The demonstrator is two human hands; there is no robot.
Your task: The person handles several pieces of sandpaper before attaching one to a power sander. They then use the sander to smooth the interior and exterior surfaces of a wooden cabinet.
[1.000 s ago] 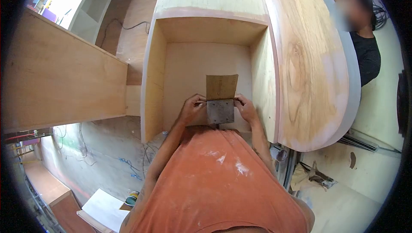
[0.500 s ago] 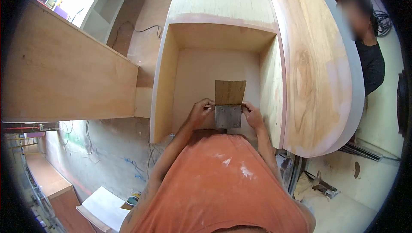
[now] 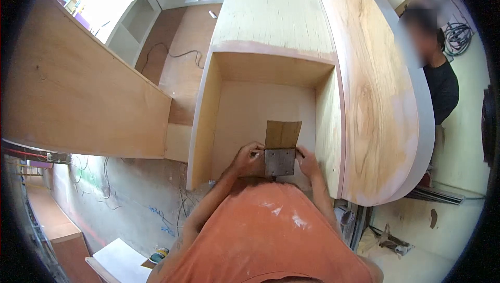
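A grey square pad (image 3: pixel 279 162) with small holes near its corners, like the base of a sander turned face up, is close to my chest. From its far edge a brown sheet of sandpaper (image 3: pixel 283 134) sticks up. My left hand (image 3: pixel 247 159) has its fingers curled in a pinch at the left end of the line where sheet and pad meet. At the right end of that line, my right hand (image 3: pixel 306 160) pinches the same way. What lies under the pad is mostly hidden by my shirt.
An open wooden cabinet box (image 3: pixel 268 101) surrounds my hands. To its right runs a curved wooden counter (image 3: pixel 375 90), with a person in a black top (image 3: pixel 441 90) beyond it. A large wood panel (image 3: pixel 83 85) stands at left; a cable (image 3: pixel 182 54) lies behind it.
The view has tilted, so the cabinet, pad and hands sit lower in the picture. Both hands keep their places at the pad's sides.
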